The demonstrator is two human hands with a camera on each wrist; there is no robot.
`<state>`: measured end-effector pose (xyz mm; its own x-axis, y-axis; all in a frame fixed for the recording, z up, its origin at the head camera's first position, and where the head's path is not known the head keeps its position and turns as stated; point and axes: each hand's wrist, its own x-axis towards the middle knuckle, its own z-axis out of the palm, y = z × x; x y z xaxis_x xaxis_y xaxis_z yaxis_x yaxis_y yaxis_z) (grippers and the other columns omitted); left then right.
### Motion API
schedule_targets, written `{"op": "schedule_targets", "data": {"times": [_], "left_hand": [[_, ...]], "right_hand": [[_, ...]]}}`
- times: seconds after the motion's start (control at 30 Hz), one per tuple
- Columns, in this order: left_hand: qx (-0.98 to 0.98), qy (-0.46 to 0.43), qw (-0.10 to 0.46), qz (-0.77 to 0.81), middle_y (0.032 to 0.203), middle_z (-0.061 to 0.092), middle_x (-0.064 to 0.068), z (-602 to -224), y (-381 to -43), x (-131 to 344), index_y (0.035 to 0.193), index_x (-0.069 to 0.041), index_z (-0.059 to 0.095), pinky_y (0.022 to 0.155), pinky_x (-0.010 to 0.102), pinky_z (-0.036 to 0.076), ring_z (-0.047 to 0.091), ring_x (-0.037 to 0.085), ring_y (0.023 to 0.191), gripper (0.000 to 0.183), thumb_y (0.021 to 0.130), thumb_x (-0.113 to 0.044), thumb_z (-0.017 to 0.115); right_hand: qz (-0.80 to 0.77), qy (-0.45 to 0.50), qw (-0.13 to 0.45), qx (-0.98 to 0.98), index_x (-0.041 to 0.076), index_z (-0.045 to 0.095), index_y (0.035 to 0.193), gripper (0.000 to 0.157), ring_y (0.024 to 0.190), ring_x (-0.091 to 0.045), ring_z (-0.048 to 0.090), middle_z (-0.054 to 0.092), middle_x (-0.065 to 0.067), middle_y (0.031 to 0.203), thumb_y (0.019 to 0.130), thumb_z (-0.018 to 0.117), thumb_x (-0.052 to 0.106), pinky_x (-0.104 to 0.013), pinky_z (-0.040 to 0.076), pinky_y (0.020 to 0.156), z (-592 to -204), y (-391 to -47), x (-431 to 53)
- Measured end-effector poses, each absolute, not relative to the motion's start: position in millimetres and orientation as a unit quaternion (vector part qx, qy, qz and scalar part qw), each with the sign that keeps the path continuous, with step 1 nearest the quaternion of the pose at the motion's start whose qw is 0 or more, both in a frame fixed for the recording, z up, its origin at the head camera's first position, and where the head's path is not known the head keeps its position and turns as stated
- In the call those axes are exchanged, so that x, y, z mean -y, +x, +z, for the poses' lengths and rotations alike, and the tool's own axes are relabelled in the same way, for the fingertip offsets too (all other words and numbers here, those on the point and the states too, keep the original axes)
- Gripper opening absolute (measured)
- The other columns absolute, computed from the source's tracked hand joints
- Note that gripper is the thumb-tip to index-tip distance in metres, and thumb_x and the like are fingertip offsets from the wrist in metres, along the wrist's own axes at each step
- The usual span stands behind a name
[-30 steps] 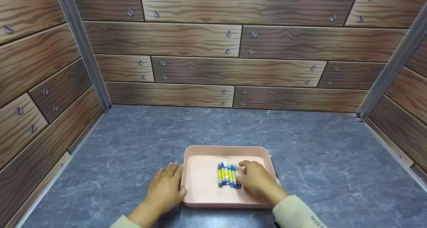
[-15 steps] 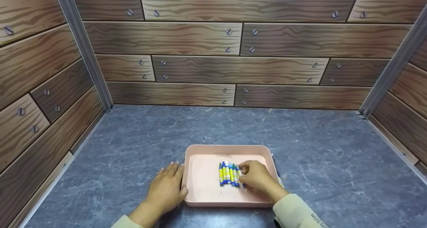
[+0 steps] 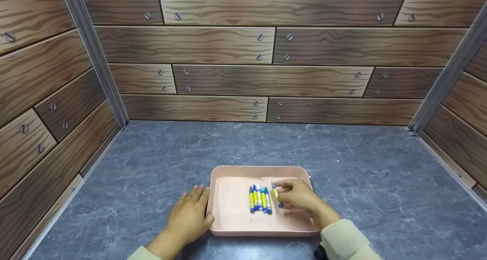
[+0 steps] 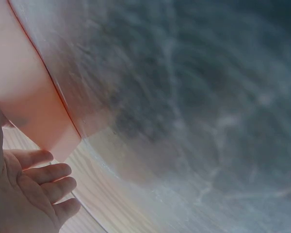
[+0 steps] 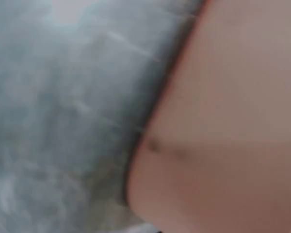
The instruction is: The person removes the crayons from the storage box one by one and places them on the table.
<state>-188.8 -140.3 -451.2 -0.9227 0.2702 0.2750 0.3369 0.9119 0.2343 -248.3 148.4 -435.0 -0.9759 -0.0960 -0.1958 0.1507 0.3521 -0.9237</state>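
Observation:
In the head view a shallow pink tray [image 3: 232, 224] stands on the table. Several crayons [image 3: 260, 200] with yellow and blue wrappers lie side by side in it. My right hand [image 3: 298, 195] is over the tray's right part and pinches one crayon [image 3: 276, 193] between thumb and fingers, apart from the row. My left hand [image 3: 190, 214] lies along the tray's left wall with fingers extended. The left wrist view shows the left hand [image 4: 34, 189] with loosely spread fingers by a corner of the tray [image 4: 34, 87]. Only the tray's outer wall [image 5: 218, 145] shows in the right wrist view, blurred.
The tabletop [image 3: 171, 149] is dark blue-grey with a marble pattern. Wood-patterned panels [image 3: 224, 45] wall it in at the back and both sides, with grey metal posts [image 3: 97, 54] at the corners.
My right hand has taken one crayon from the right end of the row and moved it slightly to the right. The left hand has stayed at the tray's side.

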Motion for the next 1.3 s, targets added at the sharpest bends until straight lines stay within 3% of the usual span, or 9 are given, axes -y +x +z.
{"op": "schedule_targets", "data": {"times": [0.3,0.57,0.8,1.13,1.3], "left_hand": [[0.972,-0.154,0.117,-0.136,0.133,0.050,0.025,-452.0,-189.9,139.8,0.130,0.005,0.053,0.102,0.057,0.034,0.044,0.039,0.127,0.058,0.081,-0.026,0.060],[0.972,-0.154,0.118,-0.133,0.133,0.050,0.026,-453.1,-189.8,139.7,0.129,0.006,0.053,0.102,0.057,0.034,0.044,0.040,0.126,0.058,0.081,-0.026,0.060],[0.971,-0.154,0.123,-0.133,0.133,0.050,0.025,-452.7,-189.9,139.4,0.130,0.006,0.053,0.101,0.058,0.034,0.045,0.040,0.126,0.058,0.082,-0.026,0.060],[0.970,-0.151,0.129,-0.137,0.132,0.051,0.025,-452.0,-188.3,139.4,0.129,0.005,0.054,0.101,0.058,0.035,0.045,0.040,0.125,0.056,0.081,-0.025,0.060],[0.970,-0.154,0.132,-0.136,0.132,0.052,0.025,-452.3,-188.6,138.8,0.128,0.005,0.054,0.101,0.058,0.035,0.046,0.040,0.125,0.056,0.081,-0.025,0.060]], "right_hand": [[-0.620,0.032,0.103,-0.777,-0.005,0.056,0.126,0.052,0.089,-0.020,0.056,0.056,-0.014,0.106,0.075,0.062,-0.011,-0.032,0.056,0.073,-412.6,-252.4,-174.6],[-0.636,-0.002,0.105,-0.764,-0.011,0.044,0.134,0.058,0.085,-0.017,0.057,0.054,-0.015,0.109,0.079,0.060,-0.006,-0.030,0.055,0.073,-405.8,-250.3,-212.7],[-0.626,-0.010,0.097,-0.774,-0.016,0.035,0.137,0.063,0.090,-0.018,0.060,0.053,-0.024,0.121,0.080,0.059,-0.003,-0.040,0.054,0.079,-413.4,-242.5,-255.7],[-0.568,0.037,0.099,-0.816,-0.016,0.040,0.132,0.061,0.082,-0.016,0.058,0.058,-0.014,0.103,0.076,0.061,-0.006,-0.035,0.056,0.068,-441.9,-228.4,-286.0],[-0.528,0.050,0.096,-0.843,-0.016,0.045,0.129,0.058,0.086,-0.017,0.059,0.061,-0.016,0.105,0.074,0.061,-0.006,-0.034,0.057,0.067,-444.1,-224.2,-283.3]]}}
